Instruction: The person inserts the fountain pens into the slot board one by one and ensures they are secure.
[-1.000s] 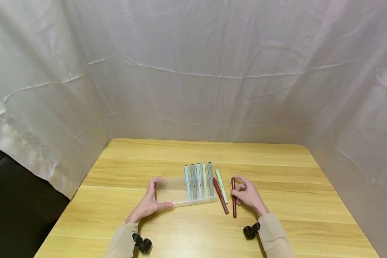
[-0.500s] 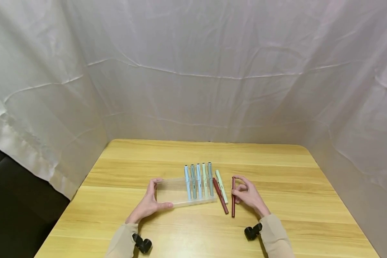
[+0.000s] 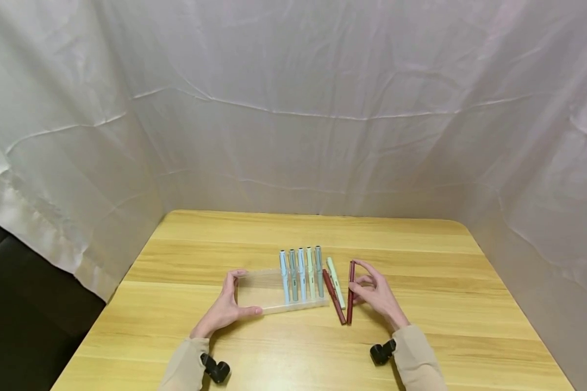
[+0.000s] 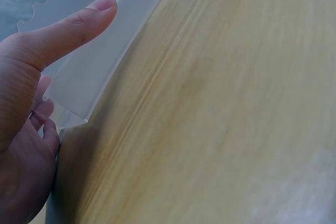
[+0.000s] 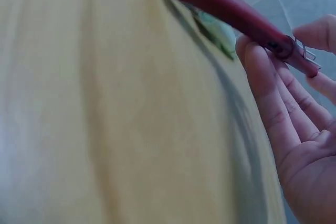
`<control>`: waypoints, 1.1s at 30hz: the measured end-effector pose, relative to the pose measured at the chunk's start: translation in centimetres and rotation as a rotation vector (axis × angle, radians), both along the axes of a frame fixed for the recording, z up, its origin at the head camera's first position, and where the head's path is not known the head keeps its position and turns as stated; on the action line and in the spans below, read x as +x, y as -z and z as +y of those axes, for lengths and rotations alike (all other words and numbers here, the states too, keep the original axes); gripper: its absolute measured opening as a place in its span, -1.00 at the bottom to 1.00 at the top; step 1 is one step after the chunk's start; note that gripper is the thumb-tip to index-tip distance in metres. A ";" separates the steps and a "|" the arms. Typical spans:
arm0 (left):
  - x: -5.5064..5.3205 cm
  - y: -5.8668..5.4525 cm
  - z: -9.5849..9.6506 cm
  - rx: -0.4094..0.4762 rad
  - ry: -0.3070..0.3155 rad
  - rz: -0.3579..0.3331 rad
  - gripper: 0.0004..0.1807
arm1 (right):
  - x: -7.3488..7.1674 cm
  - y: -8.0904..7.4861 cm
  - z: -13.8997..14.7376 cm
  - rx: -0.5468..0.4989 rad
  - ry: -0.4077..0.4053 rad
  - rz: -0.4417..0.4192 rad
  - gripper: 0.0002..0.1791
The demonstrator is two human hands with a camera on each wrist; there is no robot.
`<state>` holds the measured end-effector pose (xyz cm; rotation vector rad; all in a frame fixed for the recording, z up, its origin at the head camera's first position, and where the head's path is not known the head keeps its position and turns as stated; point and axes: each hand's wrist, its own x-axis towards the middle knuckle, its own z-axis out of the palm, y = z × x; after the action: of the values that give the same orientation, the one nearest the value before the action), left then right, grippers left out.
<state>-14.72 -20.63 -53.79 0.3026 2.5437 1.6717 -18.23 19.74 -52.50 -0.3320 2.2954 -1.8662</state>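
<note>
My left hand (image 3: 223, 307) grips the left end of a clear plastic pen tray (image 3: 259, 292), its thumb (image 4: 79, 30) along the near wall and fingers at the far side. Several pens in light blue, grey-green and pale green (image 3: 311, 274) lie side by side in the tray's right part, cap ends past its far edge. My right hand (image 3: 379, 296) pinches a dark red pen (image 3: 350, 304) between thumb and fingers. The clip end of that red pen (image 5: 231, 11) is by the fingertips in the right wrist view. Left of it lie another dark red pen (image 3: 335, 297) and a pale green pen (image 3: 336, 283).
Everything rests on a wood-grain table (image 3: 293, 347). Pale curtains (image 3: 313, 136) hang behind and at both sides. Dark furniture (image 3: 24, 304) stands beyond the table's left edge. A small black camera (image 3: 382, 353) sits on the right wrist, another (image 3: 216, 370) on the left.
My right hand has turned the red pen and brought it slightly left and away from me, closer to the loose pens. The left hand and tray have stayed put.
</note>
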 end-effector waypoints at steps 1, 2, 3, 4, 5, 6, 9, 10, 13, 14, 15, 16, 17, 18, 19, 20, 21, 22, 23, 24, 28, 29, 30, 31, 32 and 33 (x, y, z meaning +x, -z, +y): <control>0.0 0.0 0.0 0.001 0.001 -0.002 0.11 | 0.0 -0.1 -0.1 -0.002 0.000 0.009 -0.17; 0.0 0.0 0.0 0.003 0.002 -0.003 0.11 | 0.0 -0.3 -0.1 -0.002 -0.001 0.020 -0.17; 0.0 0.0 0.0 0.003 0.002 -0.003 0.11 | 0.0 -0.4 -0.2 -0.003 -0.001 0.031 -0.17; 0.0 0.0 0.0 0.005 0.003 -0.003 0.11 | 0.0 -0.5 -0.3 0.000 -0.005 0.042 -0.17; 0.0 0.0 0.0 0.006 0.004 -0.003 0.10 | 0.0 -0.7 -0.4 -0.003 -0.003 0.049 -0.17; 0.0 0.0 0.0 0.008 0.003 -0.003 0.10 | 0.0 -0.8 -0.5 0.000 -0.001 0.056 -0.17; 0.0 0.0 0.1 0.006 0.002 -0.001 0.10 | 0.1 -1.3 -0.9 0.001 0.000 0.071 -0.17; 0.0 0.1 0.1 0.005 0.002 0.002 0.11 | 0.1 -1.5 -1.0 0.001 0.002 0.074 -0.17; 0.0 0.1 0.0 -0.005 0.001 0.014 0.12 | 0.1 -1.8 -1.2 -0.001 0.006 0.091 -0.19; 0.0 0.1 0.0 -0.009 0.001 0.017 0.12 | 0.1 -1.9 -1.3 -0.006 0.006 0.099 -0.19; 0.0 0.1 0.0 -0.011 0.001 0.020 0.12 | 0.0 -2.0 -1.4 -0.014 0.003 0.106 -0.20; 0.0 0.1 0.0 -0.014 0.001 0.021 0.12 | 0.0 -2.2 -1.5 -0.023 0.000 0.112 -0.20; 0.0 0.1 0.0 -0.015 0.001 0.021 0.12 | 0.0 -2.3 -1.7 -0.028 -0.003 0.115 -0.20; 0.0 0.0 0.0 -0.016 0.001 0.020 0.12 | 0.0 -2.5 -1.8 -0.032 -0.005 0.119 -0.20; 0.0 0.0 0.0 -0.015 0.001 0.019 0.12 | 0.1 -2.6 -2.0 -0.037 -0.005 0.120 -0.20; 0.0 0.1 0.0 -0.015 0.002 0.018 0.12 | 0.1 -2.8 -2.2 -0.047 -0.004 0.117 -0.20; 0.0 0.1 0.0 -0.014 0.002 0.017 0.11 | 0.1 -3.0 -2.4 -0.054 -0.003 0.114 -0.19; -0.1 0.1 0.0 -0.014 0.002 0.016 0.11 | 0.1 -3.2 -2.6 -0.062 -0.001 0.113 -0.19; -0.1 0.1 0.0 -0.014 0.001 0.016 0.11 | 0.1 -3.4 -2.8 -0.069 0.000 0.113 -0.19; -0.1 0.1 0.0 -0.014 -0.001 0.016 0.11 | 0.2 -3.6 -3.0 -0.081 0.000 0.116 -0.19; 0.0 0.1 0.0 -0.014 -0.002 0.019 0.11 | 0.2 -4.3 -3.9 -0.121 -0.005 0.143 -0.19; 0.0 0.1 0.0 -0.013 -0.002 0.019 0.11 | 0.2 -4.5 -4.1 -0.124 -0.006 0.153 -0.19; 0.0 0.1 0.0 -0.012 -0.002 0.020 0.11 | 0.1 -4.6 -4.2 -0.125 -0.008 0.165 -0.19; 0.0 0.1 0.0 -0.012 0.000 0.020 0.11 | 0.1 -4.7 -4.4 -0.124 -0.005 0.174 -0.19; 0.0 0.0 0.0 -0.012 0.000 0.019 0.11 | 0.1 -4.8 -4.6 -0.125 -0.005 0.185 -0.20; 0.0 0.0 0.0 -0.012 0.000 0.019 0.11 | 0.1 -4.9 -4.9 -0.123 -0.001 0.195 -0.20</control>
<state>-14.73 -20.65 -53.81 0.3192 2.5666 1.6602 -18.17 14.89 -47.60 -0.5553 2.3021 -2.0631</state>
